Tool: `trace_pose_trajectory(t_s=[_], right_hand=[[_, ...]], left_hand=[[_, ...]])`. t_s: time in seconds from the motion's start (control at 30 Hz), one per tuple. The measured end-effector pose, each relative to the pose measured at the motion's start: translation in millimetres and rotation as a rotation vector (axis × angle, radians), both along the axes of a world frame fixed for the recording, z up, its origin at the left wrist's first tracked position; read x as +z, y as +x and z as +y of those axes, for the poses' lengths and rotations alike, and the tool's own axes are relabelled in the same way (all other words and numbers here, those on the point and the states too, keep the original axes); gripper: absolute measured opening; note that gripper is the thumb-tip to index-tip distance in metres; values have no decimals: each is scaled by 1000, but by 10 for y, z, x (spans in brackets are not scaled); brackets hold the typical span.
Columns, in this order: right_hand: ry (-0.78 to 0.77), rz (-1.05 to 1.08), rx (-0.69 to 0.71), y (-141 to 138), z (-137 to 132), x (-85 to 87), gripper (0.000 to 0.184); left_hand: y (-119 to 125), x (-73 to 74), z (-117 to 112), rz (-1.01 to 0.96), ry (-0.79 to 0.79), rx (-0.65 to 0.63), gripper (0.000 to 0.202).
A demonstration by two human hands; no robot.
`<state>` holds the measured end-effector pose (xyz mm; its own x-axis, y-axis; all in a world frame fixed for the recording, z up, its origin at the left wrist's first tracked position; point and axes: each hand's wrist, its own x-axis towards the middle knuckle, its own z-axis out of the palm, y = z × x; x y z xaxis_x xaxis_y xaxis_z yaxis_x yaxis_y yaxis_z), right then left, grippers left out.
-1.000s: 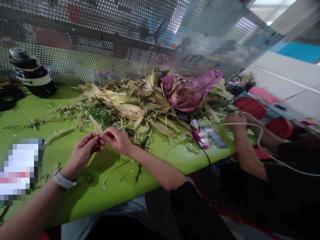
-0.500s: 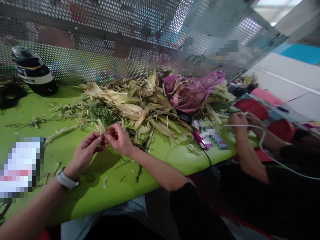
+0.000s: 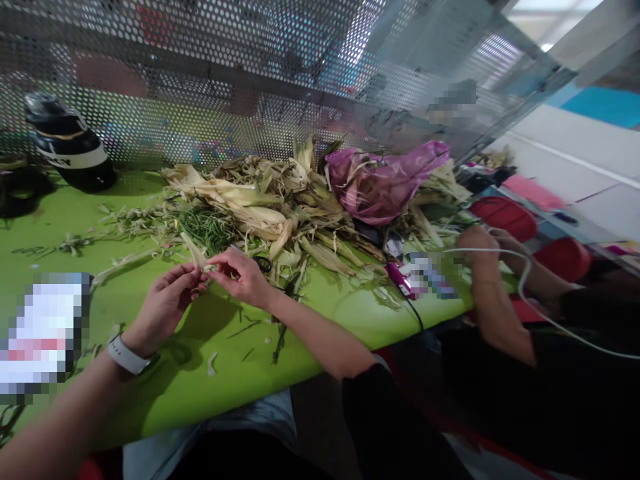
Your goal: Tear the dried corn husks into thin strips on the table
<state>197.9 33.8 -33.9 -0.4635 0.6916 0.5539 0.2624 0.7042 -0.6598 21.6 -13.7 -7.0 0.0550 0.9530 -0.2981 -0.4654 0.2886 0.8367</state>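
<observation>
My left hand [image 3: 167, 303], with a pale watch band on its wrist, pinches a pale strip of corn husk [image 3: 194, 252] that sticks up from its fingertips. From the right, my right hand [image 3: 244, 277] has its thumb and fingertips closed on the lower end of the same piece. Fine detail between the fingertips is too small to make out. A black loop like a scissors handle [image 3: 263, 264] lies just behind my right hand. Beyond both hands rests a bundle of thin green strands [image 3: 207, 227], against a heap of dry corn husks [image 3: 255, 217].
A pink plastic bag [image 3: 383, 183] sits on the heap. A black bottle [image 3: 70, 147] and a blurred-out phone-like screen [image 3: 43, 333] are at left. Perforated metal [image 3: 225, 87] borders the back of the green table [image 3: 240, 387]. At right, a co-worker's hands [image 3: 477, 243] work beside a white cable [image 3: 525, 280].
My hands have shifted slightly left, and the husk strip now leans further left, showing more of its length. My right hand's fingers have drawn a little apart from the left's.
</observation>
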Motion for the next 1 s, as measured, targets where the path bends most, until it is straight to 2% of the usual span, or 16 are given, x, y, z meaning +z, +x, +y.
trace_pose_trajectory(t_s=[0.1,0.2,0.37,0.5,0.6,0.73,0.93,1.0], right_hand=[[94,-51,12,7,49,-44,22],[109,-64,-19,-14,47,-69,21],[60,-1,-92,-59,-55,-5,21],[-160,107,-58,-85,-105,18,20],[-338,212,-4,-106,-102,-3,30],[-440,292,28,-118,-80,-16,36],[-633,284,61,-99,-18,-48,26],[-638,259,53,-94,-11,-50,24]], left_hand=[[-25,18,1,-77,-18,-78,17],[-29,4,1,-105,-33,-133,19],[19,-24,-14,-16,0,-52,23],[59,-16,-35,120,89,-23,22],[58,-30,-42,196,152,-39,22],[38,-83,-41,263,228,-79,20],[28,-139,-6,460,361,-153,23],[23,-141,0,503,380,-142,24]])
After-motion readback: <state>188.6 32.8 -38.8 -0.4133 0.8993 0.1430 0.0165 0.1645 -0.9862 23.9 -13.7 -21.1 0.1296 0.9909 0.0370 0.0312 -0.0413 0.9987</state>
